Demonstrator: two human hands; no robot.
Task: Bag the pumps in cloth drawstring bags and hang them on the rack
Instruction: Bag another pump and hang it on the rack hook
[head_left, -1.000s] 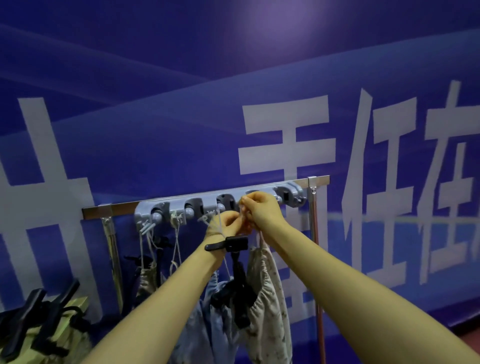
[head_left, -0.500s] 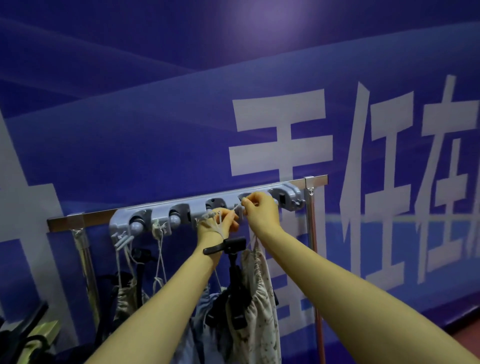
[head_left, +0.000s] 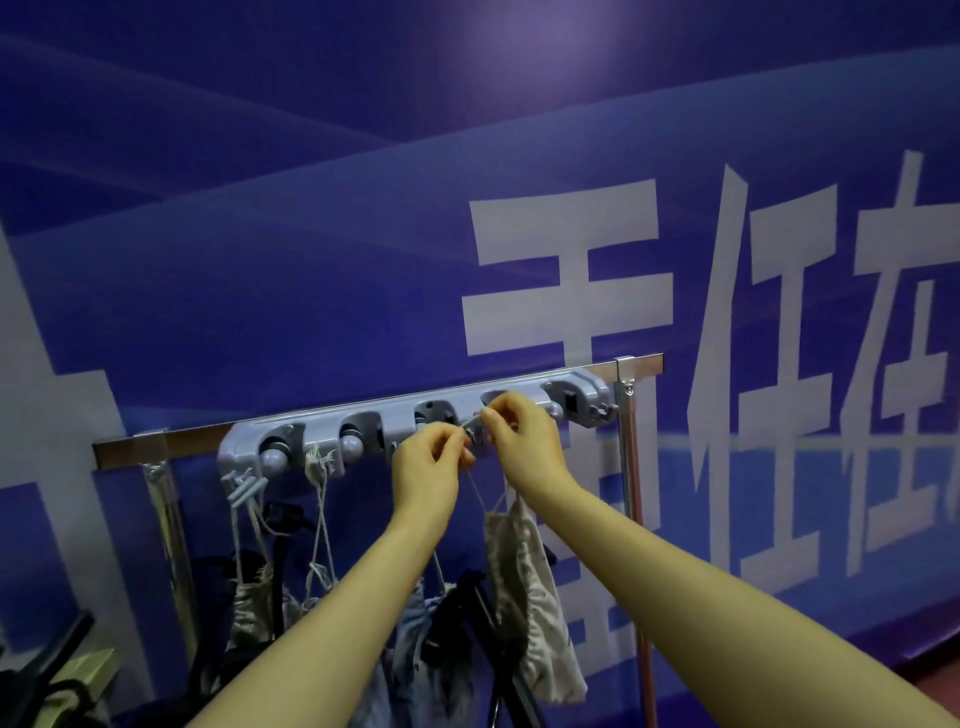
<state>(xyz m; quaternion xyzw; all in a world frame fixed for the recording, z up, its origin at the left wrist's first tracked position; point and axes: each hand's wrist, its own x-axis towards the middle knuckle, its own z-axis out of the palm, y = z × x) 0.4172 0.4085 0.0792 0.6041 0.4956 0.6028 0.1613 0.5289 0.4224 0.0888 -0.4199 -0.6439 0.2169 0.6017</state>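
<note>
Both hands were raised to the grey plastic hook rack (head_left: 415, 421), which was fixed on a silver metal rail (head_left: 171, 441) before a blue banner wall (head_left: 363, 234). The left hand (head_left: 428, 462) and the right hand (head_left: 524, 441) each had the fingers pinched together on the thin white drawstring (head_left: 475, 486) at one hook. Under the string hung the cream printed cloth bag (head_left: 530, 597), just below the right wrist. More cloth bags (head_left: 254, 603) hung from the hooks at the left. On the banner stood large white Chinese characters; "任" (head_left: 769, 374) could be read, while the others were cut off or partly hidden.
</note>
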